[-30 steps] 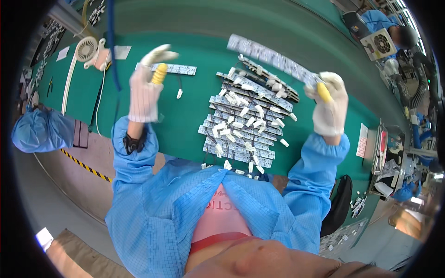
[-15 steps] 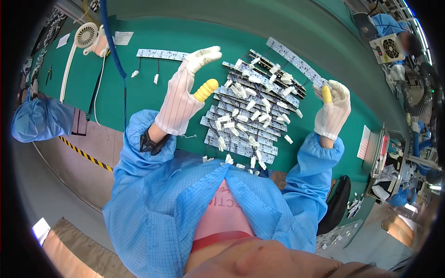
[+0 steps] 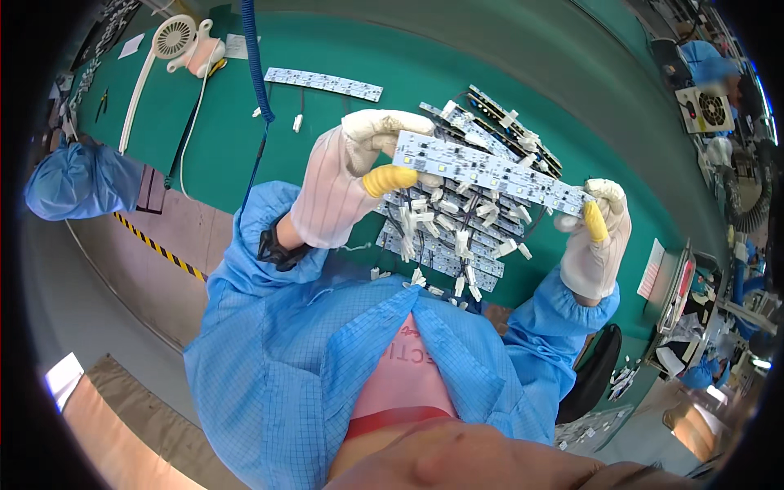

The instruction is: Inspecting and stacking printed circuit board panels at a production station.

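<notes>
A white LED circuit board strip (image 3: 490, 173) is raised over the pile, its component side facing me, tilted down toward the right. My left hand (image 3: 347, 175), in a pale striped glove with a yellow thumb cover, pinches its left end. At the other end, my right hand (image 3: 599, 237), gloved the same way, grips the strip with its yellow-covered thumb in front. Beneath lies a pile of similar LED strips (image 3: 441, 260) with dark wires and white connectors, partly hidden by the held strip.
Another LED strip (image 3: 322, 82) lies alone at the far left of the green table (image 3: 245, 122). A white fan (image 3: 175, 37) stands behind it, near a hanging blue coiled cable (image 3: 254, 73). Printed paper (image 3: 651, 268) lies at right, beside a stacked tray (image 3: 676, 298).
My right hand has brought the strip's free end round toward me, over the pile. My left hand, open before, has closed on that end. The view has shifted slightly.
</notes>
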A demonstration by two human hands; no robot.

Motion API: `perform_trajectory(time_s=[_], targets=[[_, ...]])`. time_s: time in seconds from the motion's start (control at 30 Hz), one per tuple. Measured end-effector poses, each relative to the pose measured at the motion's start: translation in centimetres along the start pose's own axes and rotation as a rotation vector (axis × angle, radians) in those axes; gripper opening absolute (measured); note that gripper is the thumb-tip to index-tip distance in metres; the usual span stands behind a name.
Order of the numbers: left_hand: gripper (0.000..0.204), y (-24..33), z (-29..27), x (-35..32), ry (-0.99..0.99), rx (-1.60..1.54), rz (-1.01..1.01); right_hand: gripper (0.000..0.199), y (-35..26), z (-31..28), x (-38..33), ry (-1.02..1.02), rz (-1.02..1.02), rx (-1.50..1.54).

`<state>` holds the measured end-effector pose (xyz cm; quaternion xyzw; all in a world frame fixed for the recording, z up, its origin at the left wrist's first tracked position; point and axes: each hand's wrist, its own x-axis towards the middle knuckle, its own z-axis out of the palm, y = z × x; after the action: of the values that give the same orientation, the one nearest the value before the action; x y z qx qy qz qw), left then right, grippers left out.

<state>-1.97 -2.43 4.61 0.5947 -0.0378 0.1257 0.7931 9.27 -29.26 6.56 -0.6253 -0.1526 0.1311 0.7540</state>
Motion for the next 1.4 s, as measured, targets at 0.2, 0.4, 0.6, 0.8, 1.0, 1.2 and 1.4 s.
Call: perform_trajectory(time_s=[0.2,0.4,0.6,0.8,1.0,1.2,1.4], targets=[[0.052,-0.2,-0.6,0.2,-0.033,0.492,0.145,0.034,0.4,-0.5,-0.2,-0.046,-0.031,-0.153],[0.049,-0.7,-0.8,-0.1,0.057,0.404,0.175,0.037,0.7,-0.6,-0.3,-0.089,0.003,-0.064],[0.049,0.2,-1.5,-0.2,0.025,0.443,0.181,0.047,0.0,-0.5,-0.7,-0.186,-0.053,0.087],[0.048,-0.3,-1.6,-0.1,0.020,0.529,0.226,0.053,-0.4,0.1,-0.7,-0.170,-0.024,0.057],[0.046,-0.2,-1.6,0.2,0.099,0.497,0.214,0.060,-0.7,-0.2,-0.9,-0.148,0.011,0.085],[0.048,-0.5,-2.5,-0.1,0.100,0.384,0.232,0.054,-0.6,0.7,-1.0,-0.094,0.024,0.032],[0.056,0.2,-2.4,-0.1,0.125,0.325,0.048,0.046,-0.8,0.5,-0.6,-0.234,-0.006,-0.025]])
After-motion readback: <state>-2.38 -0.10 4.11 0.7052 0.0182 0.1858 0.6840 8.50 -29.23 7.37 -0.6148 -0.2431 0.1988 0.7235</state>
